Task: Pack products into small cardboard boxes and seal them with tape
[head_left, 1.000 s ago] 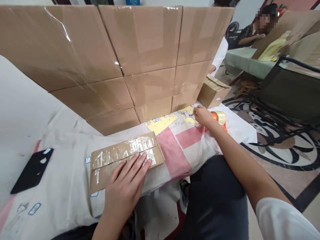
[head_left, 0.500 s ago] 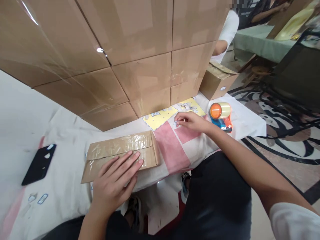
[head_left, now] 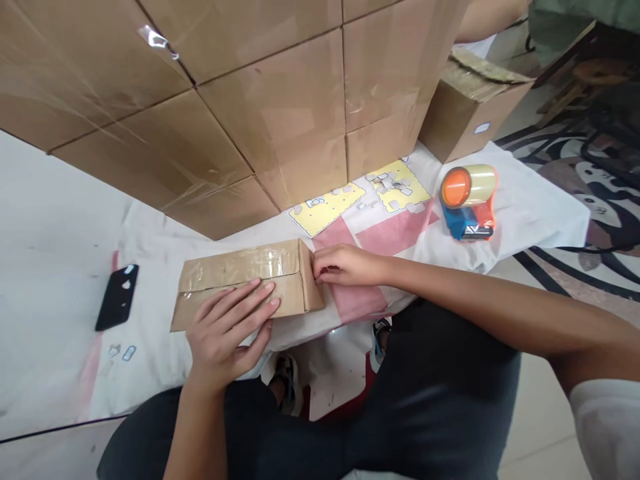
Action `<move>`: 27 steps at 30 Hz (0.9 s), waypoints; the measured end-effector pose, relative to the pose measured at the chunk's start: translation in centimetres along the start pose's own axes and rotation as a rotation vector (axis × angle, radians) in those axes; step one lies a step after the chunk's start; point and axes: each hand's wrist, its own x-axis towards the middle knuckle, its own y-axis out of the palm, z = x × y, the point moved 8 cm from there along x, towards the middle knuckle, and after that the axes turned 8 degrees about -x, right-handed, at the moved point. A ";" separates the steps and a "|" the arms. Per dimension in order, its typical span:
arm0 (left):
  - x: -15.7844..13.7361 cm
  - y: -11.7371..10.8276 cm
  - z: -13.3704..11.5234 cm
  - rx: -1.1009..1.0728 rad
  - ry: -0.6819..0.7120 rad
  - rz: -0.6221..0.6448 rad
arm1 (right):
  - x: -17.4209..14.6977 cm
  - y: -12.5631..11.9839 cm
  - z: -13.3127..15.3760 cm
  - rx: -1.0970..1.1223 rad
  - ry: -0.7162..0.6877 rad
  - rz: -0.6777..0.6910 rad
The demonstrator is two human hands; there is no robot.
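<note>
A closed, taped cardboard box [head_left: 240,263] lies lengthwise on the cloth in front of me. My left hand [head_left: 230,327] rests flat on its top, fingers stretched along the near flap. At the box's right end, my right hand [head_left: 345,265] is closed, its thumb and fingertips pressed together against the end face. A small whitish label was in those fingertips half a second ago; now the fingers hide it.
A wall of stacked cartons [head_left: 280,113] stands behind the box. To the right are an orange-and-blue tape dispenser [head_left: 470,200] and another carton [head_left: 475,107] bearing a small label. A black phone-like slab [head_left: 117,298] lies at left. Another person's arm [head_left: 490,17] shows behind the stack.
My right hand has moved left and toward me, from above the cloth to the box's right end, carrying the small label. My left hand stays on the box. The view has tilted down.
</note>
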 end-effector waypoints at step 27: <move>-5.3 2.8 -5.5 0.243 -0.447 -0.377 | -0.2 1.3 1.0 -0.046 0.087 -0.112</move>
